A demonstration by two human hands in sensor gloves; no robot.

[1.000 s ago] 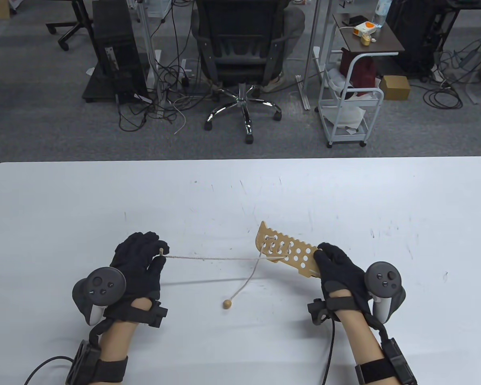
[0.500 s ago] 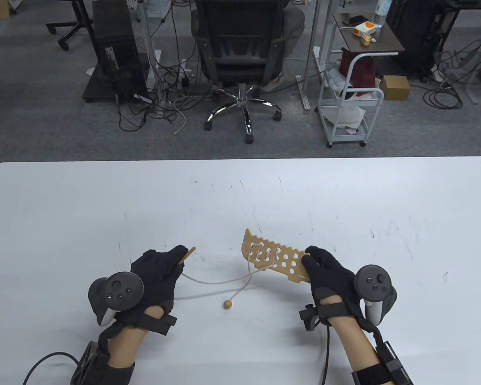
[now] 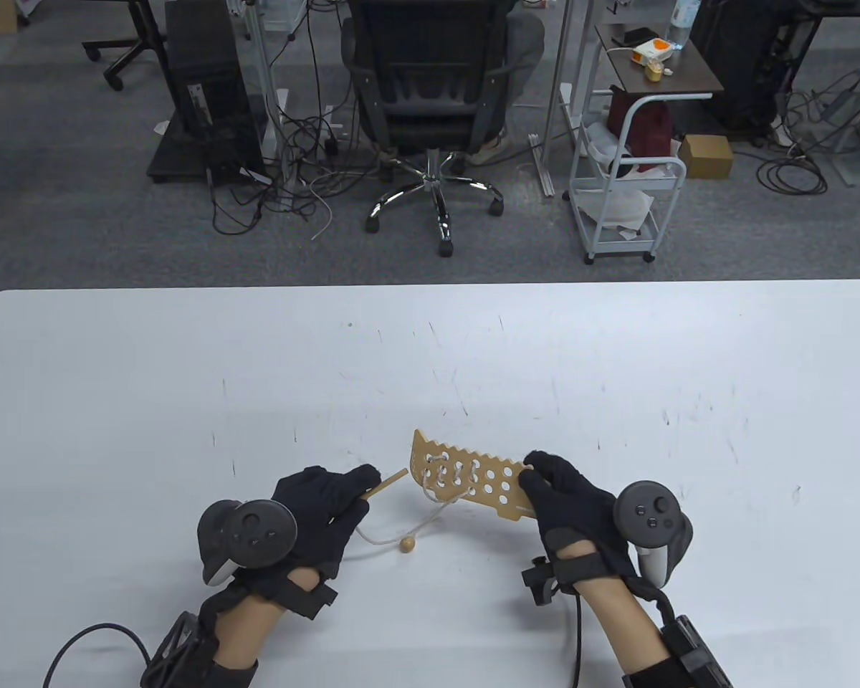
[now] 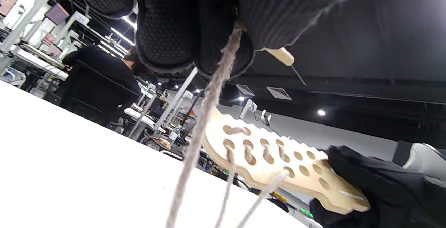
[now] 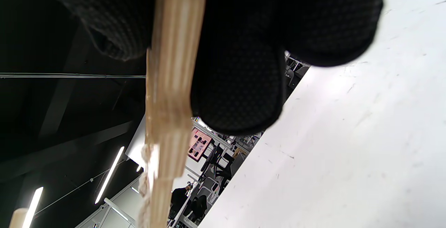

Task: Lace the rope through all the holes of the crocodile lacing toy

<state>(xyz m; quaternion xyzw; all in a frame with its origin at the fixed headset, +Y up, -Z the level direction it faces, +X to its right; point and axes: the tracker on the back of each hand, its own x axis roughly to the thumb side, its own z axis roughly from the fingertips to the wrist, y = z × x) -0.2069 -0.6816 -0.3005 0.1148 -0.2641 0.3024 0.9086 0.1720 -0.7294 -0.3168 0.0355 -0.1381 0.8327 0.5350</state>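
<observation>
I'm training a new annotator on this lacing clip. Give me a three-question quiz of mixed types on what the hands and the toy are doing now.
1. True or false: the wooden bead lies on the table.
2. The right hand grips: A) the rope, B) the crocodile board, C) nothing.
3. Fill in: the left hand pinches the wooden ___ at the rope's end.

Key: 1 true; 2 B; 3 needle.

Wooden croc board [image 3: 469, 482], tan w/ rows of holes, notched top edge, held tilted off surface. Beige rope [image 3: 401, 530] laced thru holes at its left end, slack loop left of board; wooden needle tip [image 3: 385, 486] just left, bead end [image 3: 407, 545] below-left.
</observation>
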